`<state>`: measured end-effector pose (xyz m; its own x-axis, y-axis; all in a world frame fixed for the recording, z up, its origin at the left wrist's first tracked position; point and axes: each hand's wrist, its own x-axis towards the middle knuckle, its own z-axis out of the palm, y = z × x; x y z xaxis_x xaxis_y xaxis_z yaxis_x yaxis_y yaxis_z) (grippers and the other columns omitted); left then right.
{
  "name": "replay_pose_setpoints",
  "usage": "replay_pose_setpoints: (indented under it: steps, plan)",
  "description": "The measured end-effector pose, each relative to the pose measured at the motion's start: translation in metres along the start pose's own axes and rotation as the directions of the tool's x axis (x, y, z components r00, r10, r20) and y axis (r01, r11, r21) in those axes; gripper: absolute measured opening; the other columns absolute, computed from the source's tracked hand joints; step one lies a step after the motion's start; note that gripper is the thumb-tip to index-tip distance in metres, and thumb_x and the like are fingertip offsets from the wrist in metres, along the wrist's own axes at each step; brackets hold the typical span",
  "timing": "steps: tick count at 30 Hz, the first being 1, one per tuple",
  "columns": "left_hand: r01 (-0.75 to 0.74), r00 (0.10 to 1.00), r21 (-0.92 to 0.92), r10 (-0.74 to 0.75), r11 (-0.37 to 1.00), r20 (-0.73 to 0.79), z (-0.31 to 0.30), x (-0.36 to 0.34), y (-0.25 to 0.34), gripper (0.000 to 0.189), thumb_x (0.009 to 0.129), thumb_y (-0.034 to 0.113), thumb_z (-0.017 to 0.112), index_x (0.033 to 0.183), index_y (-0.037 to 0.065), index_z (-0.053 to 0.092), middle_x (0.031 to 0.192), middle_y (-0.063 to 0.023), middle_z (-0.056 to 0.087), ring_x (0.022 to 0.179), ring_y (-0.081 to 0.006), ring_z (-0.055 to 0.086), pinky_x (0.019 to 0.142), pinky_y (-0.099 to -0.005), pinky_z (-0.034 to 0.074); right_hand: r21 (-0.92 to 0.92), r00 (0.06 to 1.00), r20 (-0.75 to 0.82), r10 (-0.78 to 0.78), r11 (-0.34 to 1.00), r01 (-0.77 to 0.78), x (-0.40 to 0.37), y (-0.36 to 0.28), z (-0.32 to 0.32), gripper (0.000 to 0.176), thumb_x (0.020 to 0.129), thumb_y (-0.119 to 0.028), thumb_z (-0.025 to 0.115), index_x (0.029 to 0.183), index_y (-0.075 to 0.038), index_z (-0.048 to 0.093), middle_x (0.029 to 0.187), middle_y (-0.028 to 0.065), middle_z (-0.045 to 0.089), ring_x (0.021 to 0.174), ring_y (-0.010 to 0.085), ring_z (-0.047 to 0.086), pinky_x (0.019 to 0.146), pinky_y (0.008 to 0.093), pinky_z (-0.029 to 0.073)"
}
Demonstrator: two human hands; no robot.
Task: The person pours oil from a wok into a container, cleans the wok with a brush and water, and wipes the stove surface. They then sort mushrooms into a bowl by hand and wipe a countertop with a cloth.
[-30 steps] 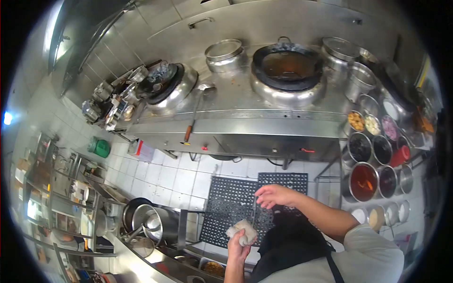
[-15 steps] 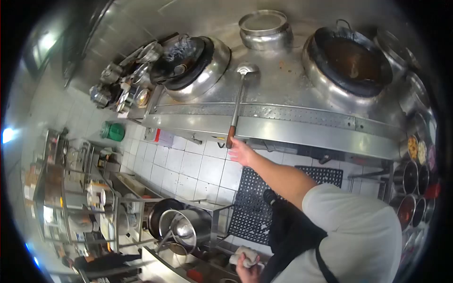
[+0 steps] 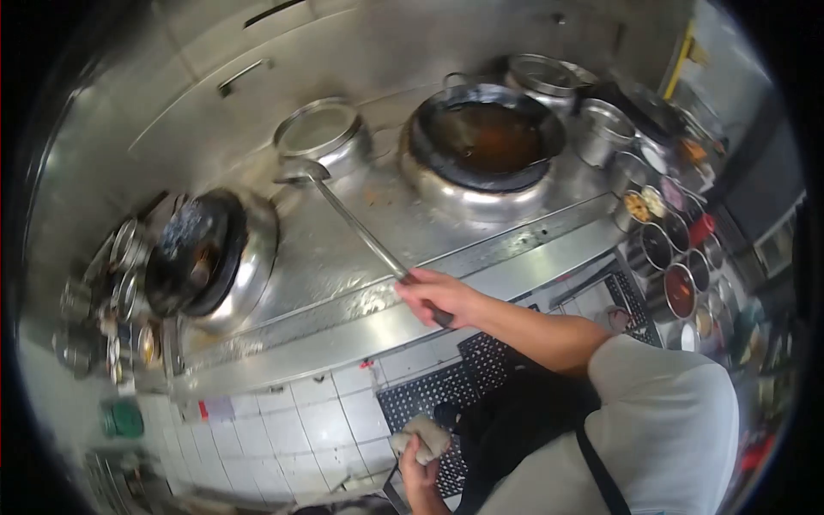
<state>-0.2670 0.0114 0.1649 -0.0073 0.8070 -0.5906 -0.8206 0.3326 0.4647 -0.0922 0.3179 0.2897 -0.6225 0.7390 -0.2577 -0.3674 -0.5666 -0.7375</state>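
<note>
My right hand (image 3: 439, 299) is closed round the dark handle of a long metal ladle (image 3: 365, 236). The ladle slants up to the left across the steel stove top, its head by a round lidded metal pot (image 3: 319, 130). Low in the view, my left hand (image 3: 418, 470) grips a folded beige cloth (image 3: 421, 438) in front of the black apron. A wok of brown liquid (image 3: 493, 142) sits on the burner beyond my right hand. Another dark wok (image 3: 193, 253) rests tilted on the left burner.
The stove's steel front ledge (image 3: 378, 322) runs between me and the woks. Metal containers of ingredients (image 3: 657, 249) stand on the right, one with red sauce (image 3: 678, 292). Several pots and tins (image 3: 129, 283) crowd the far left. A black rubber mat (image 3: 429, 399) covers part of the tiled floor.
My right hand, open beside the ladle handle before, has closed on it. The ladle has swung and lifted toward the lidded pot. The view has turned right; my left hand still holds the cloth.
</note>
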Motion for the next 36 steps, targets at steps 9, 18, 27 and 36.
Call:
replay_pose_setpoints:
  steps: [9, 18, 27, 36]
  plan:
    - [0.241, 0.918, 0.253, -0.305, 0.937, 0.254, 0.299, 0.153, -0.025, 0.065, 0.094, 0.07, 0.04, 0.131, 0.018, 0.052, 0.125, -0.0034, 0.059, 0.114, -0.025, 0.056, 0.094, -0.048, 0.045, -0.698, 0.855, -0.266, -0.445, 0.701, 0.147, -0.217, -0.231, -0.08, 0.049, 0.094, -0.009, 0.057, 0.14, -0.008, 0.042, 0.067, -0.0005, 0.05, 0.047, 0.0068, 0.046, 0.04, 0.0234, 0.04]
    - [0.225, 0.961, 0.258, -0.258, 0.94, 0.102, 0.518, 0.281, -0.087, 0.07, 0.095, 0.073, 0.029, 0.123, 0.014, 0.055, 0.121, -0.011, 0.06, 0.113, -0.0284, 0.056, 0.098, -0.0517, 0.042, -0.903, 0.751, -0.321, -0.577, 0.425, -0.06, -0.269, -0.375, -0.253, 0.059, 0.091, -0.008, 0.062, 0.145, -0.008, 0.038, 0.074, -0.0011, 0.048, 0.051, 0.0073, 0.046, 0.045, 0.0249, 0.038]
    - [0.385, 0.896, 0.325, -0.434, 0.863, 0.091, 0.538, 0.285, -0.066, 0.076, 0.091, 0.072, 0.043, 0.128, 0.006, 0.054, 0.12, -0.0175, 0.062, 0.112, -0.0363, 0.058, 0.1, -0.0608, 0.04, -0.989, 0.737, -0.089, -0.67, -0.028, -0.145, -0.147, -0.421, -0.392, 0.05, 0.087, -0.016, 0.06, 0.133, -0.001, 0.046, 0.103, 0.0213, 0.065, 0.099, 0.039, 0.063, 0.089, 0.0451, 0.049]
    - [0.314, 0.936, 0.257, -0.343, 0.914, 0.077, 0.522, 0.326, -0.081, 0.036, 0.094, 0.027, 0.056, 0.122, 0.006, 0.054, 0.12, -0.0172, 0.061, 0.112, -0.033, 0.059, 0.088, -0.045, 0.053, -0.959, 0.897, -0.208, -0.391, -0.098, -0.265, -0.089, -0.448, -0.379, 0.045, 0.085, -0.014, 0.058, 0.127, -0.001, 0.05, 0.109, 0.0188, 0.065, 0.106, 0.0366, 0.061, 0.091, 0.0447, 0.047]
